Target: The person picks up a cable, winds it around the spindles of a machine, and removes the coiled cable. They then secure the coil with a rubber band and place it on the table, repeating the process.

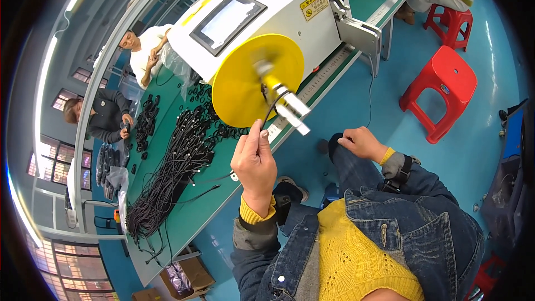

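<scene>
My left hand [253, 161] is closed, pinching a thin black cable [270, 110] between thumb and forefinger. The cable runs up to the spindle [273, 82], whose pale prongs look smeared by motion. Behind the spindle is a round yellow disc [234, 89] on the side of a white winding machine [278, 11] with a screen [227, 22]. My right hand [361, 142] hovers by my right knee, fingers curled in, with nothing visible in them. Left of my left hand, a large bundle of black cables [173, 173] lies spread over the green table [206, 212].
Loops of coiled cable [203, 95] lie beside the machine. Two people [146, 50] work across the table. Red stools [446, 86] stand on the blue floor at right, with another person beyond. An open cardboard box [186, 278] sits below the table's near end.
</scene>
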### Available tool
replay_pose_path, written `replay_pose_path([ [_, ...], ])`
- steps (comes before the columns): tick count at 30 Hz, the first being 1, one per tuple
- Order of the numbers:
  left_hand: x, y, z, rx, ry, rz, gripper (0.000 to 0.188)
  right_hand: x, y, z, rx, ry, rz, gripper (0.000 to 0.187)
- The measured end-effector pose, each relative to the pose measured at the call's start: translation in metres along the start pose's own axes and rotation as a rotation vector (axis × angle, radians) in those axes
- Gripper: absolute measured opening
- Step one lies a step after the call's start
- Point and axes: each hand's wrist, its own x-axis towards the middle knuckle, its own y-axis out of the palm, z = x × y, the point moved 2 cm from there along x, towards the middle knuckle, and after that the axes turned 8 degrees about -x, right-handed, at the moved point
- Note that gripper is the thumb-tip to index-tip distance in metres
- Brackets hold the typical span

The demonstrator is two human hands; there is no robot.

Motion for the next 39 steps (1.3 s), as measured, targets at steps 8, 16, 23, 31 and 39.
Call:
replay_pose_path([
  [8,-0.010,0.007,-0.012,0.013,-0.034,0.031,0.023,0.001,0.004,-0.003,0.012,0.011,0.040,0.023],
  [16,-0.011,0.026,-0.015,0.093,0.092,-0.019,0.033,0.014,-0.024,0.029,0.225,0.025,-0.139,0.016],
  [23,0.016,0.041,-0.045,0.390,0.230,0.062,0.033,0.050,-0.078,0.114,0.281,-0.403,-0.388,0.020],
  [31,0.018,0.043,-0.048,0.509,0.329,0.112,0.038,0.065,-0.070,0.103,0.432,-0.225,-0.139,0.025],
  [39,0.021,0.038,-0.030,0.312,-0.136,0.342,0.058,0.090,-0.088,0.100,0.272,-0.367,-0.103,0.078],
])
